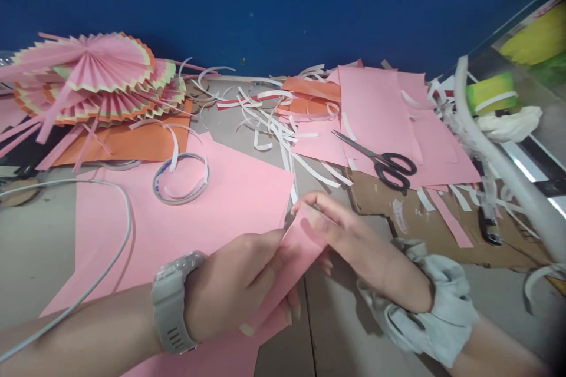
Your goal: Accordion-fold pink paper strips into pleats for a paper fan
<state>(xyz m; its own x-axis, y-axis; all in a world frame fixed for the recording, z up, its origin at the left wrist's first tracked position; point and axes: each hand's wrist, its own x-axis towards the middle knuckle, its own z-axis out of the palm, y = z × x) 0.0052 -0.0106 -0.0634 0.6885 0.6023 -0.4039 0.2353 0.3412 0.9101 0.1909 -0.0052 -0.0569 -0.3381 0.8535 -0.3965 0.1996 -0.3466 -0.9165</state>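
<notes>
Blue backdrop [265,6] rises behind a grey surface [39,235] crowded with paper. Taking the piece in hand as the clock's centre, pleated fans [110,65] in pink, orange and pale green are heaped at 10 o'clock, and they look largely made up. A ring-shaped roll [157,188] sits nearer in the same direction, on a large pink sheet [177,247] that spreads to 9 o'clock.

Both hands are on a narrow pink paper piece [303,247], which seems to be folded. The left hand [234,277] pinches its lower part between thumb and fingers; the right hand [345,230] pinches the upper end, thumb on top. This fold looks part-way through, with no pleated fan opened out from it yet.

Loose white strips [277,129] tangle at 12 o'clock. Flat pink sheets [375,112] at 1 o'clock appear unpleated, so paper probably remains to be worked. Black-handled scissors [375,158] lie at 2 o'clock, touched by neither hand.
</notes>
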